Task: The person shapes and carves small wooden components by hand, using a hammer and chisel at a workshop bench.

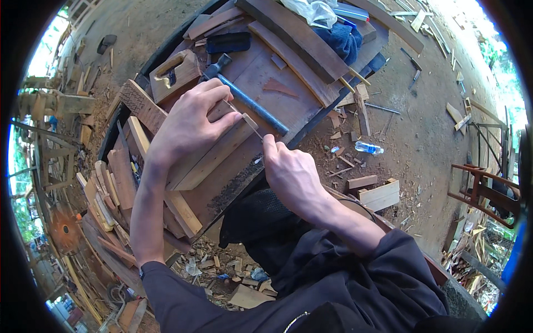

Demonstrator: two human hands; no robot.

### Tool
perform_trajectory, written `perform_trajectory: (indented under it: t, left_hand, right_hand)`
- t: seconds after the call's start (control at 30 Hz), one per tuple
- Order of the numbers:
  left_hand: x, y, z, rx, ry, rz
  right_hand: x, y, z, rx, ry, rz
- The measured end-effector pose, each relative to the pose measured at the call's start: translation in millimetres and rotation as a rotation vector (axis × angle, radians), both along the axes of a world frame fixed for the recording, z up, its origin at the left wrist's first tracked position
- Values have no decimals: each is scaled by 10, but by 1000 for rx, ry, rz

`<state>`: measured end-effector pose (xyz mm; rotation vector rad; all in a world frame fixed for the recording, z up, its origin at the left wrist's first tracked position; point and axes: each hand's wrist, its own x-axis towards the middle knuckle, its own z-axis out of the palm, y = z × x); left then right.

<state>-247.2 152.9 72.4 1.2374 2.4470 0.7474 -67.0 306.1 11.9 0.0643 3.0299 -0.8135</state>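
Observation:
My left hand [189,119] is closed around a small brown wooden piece [219,111], thumb and fingers pinching it above the workbench. My right hand [294,175] is closed on a thin, narrow tool [259,134] whose kind I cannot make out. Its far end meets a small wooden strip [250,121] beside my left thumb. Just beyond the hands lies a hammer [252,104] with a blue handle. Under my left hand and wrist are wooden boards [208,161] on the workbench [239,186].
A wooden block with a cut-out grip [174,76] and a black case [229,42] lie at the bench's far left. Long dark beams [297,36] and a blue cloth [340,41] fill the far side. A plastic bottle [368,147] and offcuts [380,196] litter the ground at right.

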Motion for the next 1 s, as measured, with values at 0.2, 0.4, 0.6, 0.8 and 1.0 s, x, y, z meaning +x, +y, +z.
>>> perform_trajectory:
  t: [0.2,0.4,0.6,0.8,1.0]
  left_hand:
    - [60,-39,77,15,-26,68]
    - [81,26,67,-3,-17,64]
    - [118,-10,64,-15,-36,137]
    - [82,-93,-12,26,-32,133]
    - [131,57,-7,-4,-39,54]
  right_hand:
    - [476,126,499,46,-225,46]
    - [-5,-45,32,20,-39,-3]
    - [363,117,392,0,-170,24]
    - [48,35,159,-55,-40,50]
    - [29,120,192,-71,-59,51]
